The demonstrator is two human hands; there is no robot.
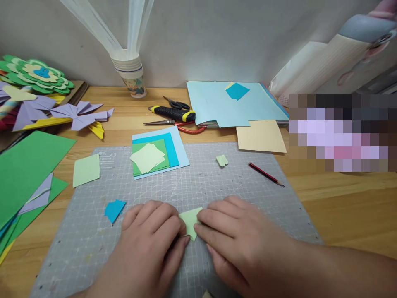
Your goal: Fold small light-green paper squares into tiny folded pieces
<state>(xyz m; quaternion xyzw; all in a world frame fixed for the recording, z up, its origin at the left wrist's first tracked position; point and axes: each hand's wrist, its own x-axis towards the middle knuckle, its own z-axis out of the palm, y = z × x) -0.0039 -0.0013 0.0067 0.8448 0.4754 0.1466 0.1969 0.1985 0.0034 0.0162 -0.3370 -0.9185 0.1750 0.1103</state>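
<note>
A small light green paper piece [190,221] lies on the grey cutting mat [173,190] between my hands. My left hand [151,238] pinches its left side between thumb and forefinger. On its right edge rest the fingertips of my right hand [240,238], held close together and pressing down on it. To the left of my left hand is a cut blue paper piece [114,211]. Beyond my hands sits a small folded light green piece [222,160], and a light green square [87,169] lies at the mat's upper left.
Stacked paper squares [147,158] lie at the mat's back. A pencil [266,174] rests at right. Behind are scissors [161,123], a black-yellow cutter [172,113], a paper cup [133,80] and light blue sheets [211,101]. Green sheets [31,165] and paper flowers [40,74] stand left.
</note>
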